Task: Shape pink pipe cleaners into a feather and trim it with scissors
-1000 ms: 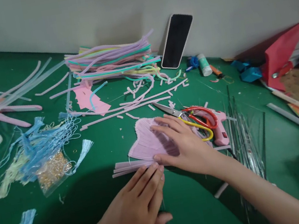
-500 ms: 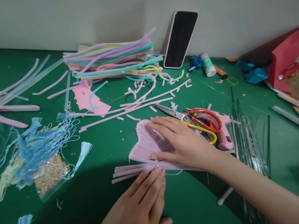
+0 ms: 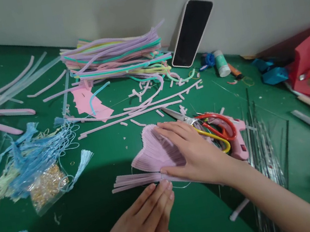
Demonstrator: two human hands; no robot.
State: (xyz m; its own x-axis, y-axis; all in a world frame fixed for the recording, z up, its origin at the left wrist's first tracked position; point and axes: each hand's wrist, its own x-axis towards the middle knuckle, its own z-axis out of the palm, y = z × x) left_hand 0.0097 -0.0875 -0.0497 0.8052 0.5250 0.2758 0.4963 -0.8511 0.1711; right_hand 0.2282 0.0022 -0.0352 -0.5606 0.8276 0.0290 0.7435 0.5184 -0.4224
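Observation:
A lilac fan-shaped piece (image 3: 152, 152) of pipe cleaners set side by side lies on the green table. My right hand (image 3: 198, 154) rests over its right part with the fingers stretched, hiding some of it. Just below the fan lies a flat bundle of lilac pipe cleaners (image 3: 133, 180), crossed near its middle by a thin pale thread. The thumb of my right hand touches the bundle near that thread. My left hand (image 3: 148, 216) has its fingers extended side by side, tips against the bundle's near edge.
Scissors (image 3: 213, 128) with red and yellow handles and a pink glue gun (image 3: 238, 139) lie right of the fan. Wires (image 3: 266, 168) spread farther right. Blue tassels (image 3: 39, 151) and a bag of gold beads (image 3: 47, 185) lie left. A phone (image 3: 193, 32) leans behind, beside piled pipe cleaners (image 3: 115, 55).
The camera view has shifted slightly. Both hands keep nearly the same pose, with my left hand a little lower in the picture. The fan and bundle stay together.

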